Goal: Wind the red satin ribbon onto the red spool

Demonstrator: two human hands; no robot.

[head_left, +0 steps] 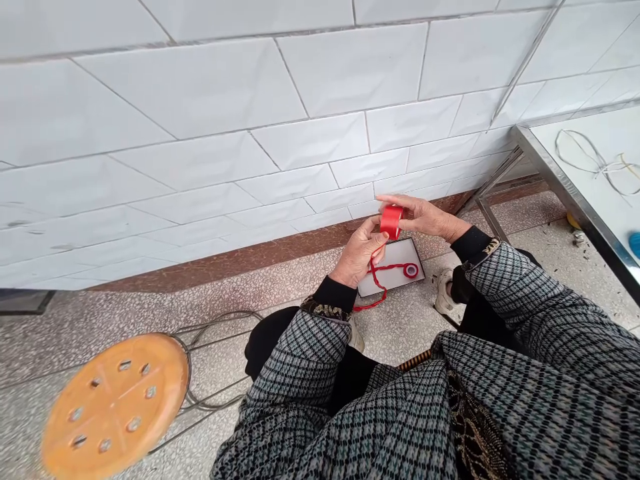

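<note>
A red spool of ribbon [391, 221] is held up between both hands, above the floor. My right hand [425, 217] grips the spool from the right with closed fingers. My left hand [357, 257] pinches the loose red ribbon [376, 283] just under the spool. The ribbon hangs down in a loop toward my left sleeve. Below, on the floor, lies a white tray [395, 257] with a second, smaller red roll [411, 270] on it.
An orange round stool [115, 403] with a wire frame stands at the lower left. A white tiled wall [250, 133] rises close ahead. A metal table [595, 180] with loose cords on it stands at the right. My knees and shoe [443, 293] are below the hands.
</note>
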